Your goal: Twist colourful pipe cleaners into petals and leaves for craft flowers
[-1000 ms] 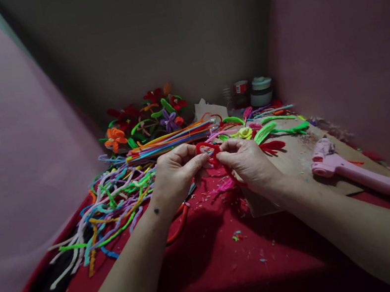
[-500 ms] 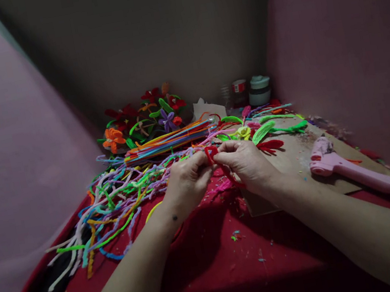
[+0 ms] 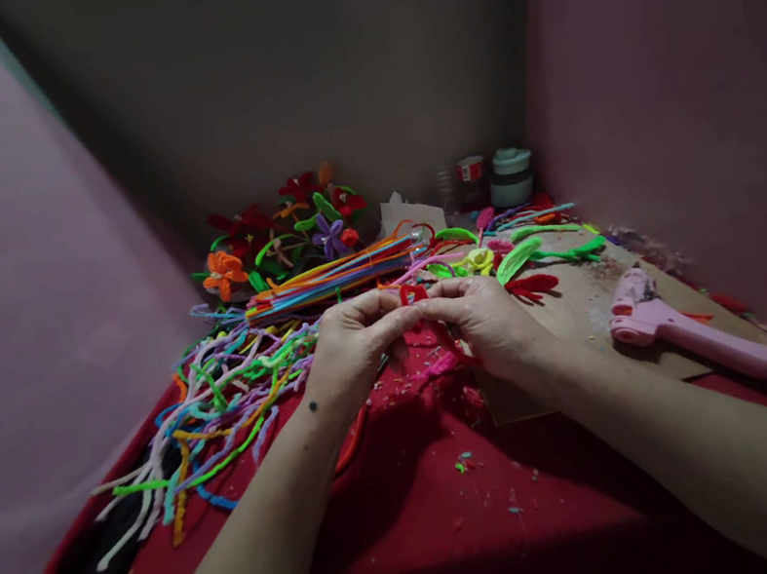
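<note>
your left hand [image 3: 350,344] and right hand [image 3: 494,319] are meeting, pinching the red stem [image 3: 413,289] | its loop is showing smaller than a second ago, apparently tightening | hovering beyond the surface's [image 3: 426,527] near edge

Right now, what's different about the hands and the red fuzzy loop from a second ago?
The left fingers swung in toward the right fingers, then partly back, ending closer to them. The red loop looks smaller. I see no clear letting go. The pink glue gun and orange flower stayed put.
</note>
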Demonstrator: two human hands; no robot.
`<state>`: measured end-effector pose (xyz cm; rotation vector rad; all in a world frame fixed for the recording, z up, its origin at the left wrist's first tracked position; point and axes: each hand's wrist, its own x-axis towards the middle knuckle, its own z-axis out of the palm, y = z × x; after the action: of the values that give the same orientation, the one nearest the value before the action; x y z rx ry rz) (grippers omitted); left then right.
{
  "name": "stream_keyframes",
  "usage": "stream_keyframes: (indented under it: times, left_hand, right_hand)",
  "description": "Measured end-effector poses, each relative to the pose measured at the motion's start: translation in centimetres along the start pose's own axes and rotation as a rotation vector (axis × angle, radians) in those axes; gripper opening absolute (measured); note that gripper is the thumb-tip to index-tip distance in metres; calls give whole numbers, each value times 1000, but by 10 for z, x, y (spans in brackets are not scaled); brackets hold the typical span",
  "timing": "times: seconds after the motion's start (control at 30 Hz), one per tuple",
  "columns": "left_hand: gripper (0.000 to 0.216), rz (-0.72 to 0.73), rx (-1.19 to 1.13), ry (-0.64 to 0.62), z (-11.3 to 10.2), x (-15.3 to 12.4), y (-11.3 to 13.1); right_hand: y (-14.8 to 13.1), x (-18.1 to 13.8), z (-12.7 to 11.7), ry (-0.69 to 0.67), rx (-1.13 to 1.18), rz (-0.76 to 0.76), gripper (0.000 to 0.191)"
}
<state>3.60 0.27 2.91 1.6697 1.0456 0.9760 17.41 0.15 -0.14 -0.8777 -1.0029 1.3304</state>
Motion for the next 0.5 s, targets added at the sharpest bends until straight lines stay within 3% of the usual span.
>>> stream_keyframes:
  times: [0.13, 0.27, 0.33, 0.5]
  left_hand:
    - [23, -85, -151, -26, 1, 3, -8]
    - [31, -73, -264, -142, 5, 5, -12]
    - [33, -32, -211, -186, 9, 5, -15]
    - [12, 35, 75, -132, 12, 5, -21]
  right_hand:
    - [-1, -2, 1, -29, 51, 16, 22]
    - [-4, -2, 1, -28, 109, 39, 20]
    - [-5, 0, 0, 2, 104, 35, 19]
    - [-1, 7, -7, 60, 150, 27, 16]
